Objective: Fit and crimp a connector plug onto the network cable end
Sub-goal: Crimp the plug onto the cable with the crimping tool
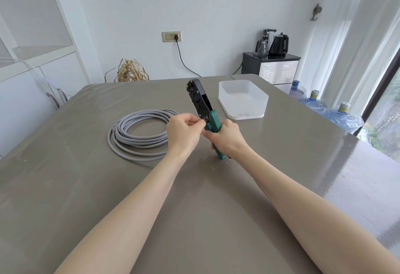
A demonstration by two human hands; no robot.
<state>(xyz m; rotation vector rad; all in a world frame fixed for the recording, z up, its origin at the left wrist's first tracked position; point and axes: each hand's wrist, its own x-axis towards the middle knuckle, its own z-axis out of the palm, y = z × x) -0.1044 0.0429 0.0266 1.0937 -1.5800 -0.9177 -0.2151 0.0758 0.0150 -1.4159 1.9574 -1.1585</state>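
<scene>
My right hand (227, 137) grips the green handles of a crimping tool (200, 100), whose black head points up and away from me. My left hand (184, 131) pinches the cable end against the tool just where the black head meets the handles; a few short wire tips show there. The grey network cable (138, 137) lies coiled on the table to the left of my hands. No connector plug can be made out.
A translucent white plastic box (242, 100) stands on the grey table (216, 208) to the right of the tool. Water bottles (337, 113) sit on the floor past the table's right edge. A black cabinet with kettles (270, 65) stands at the back wall.
</scene>
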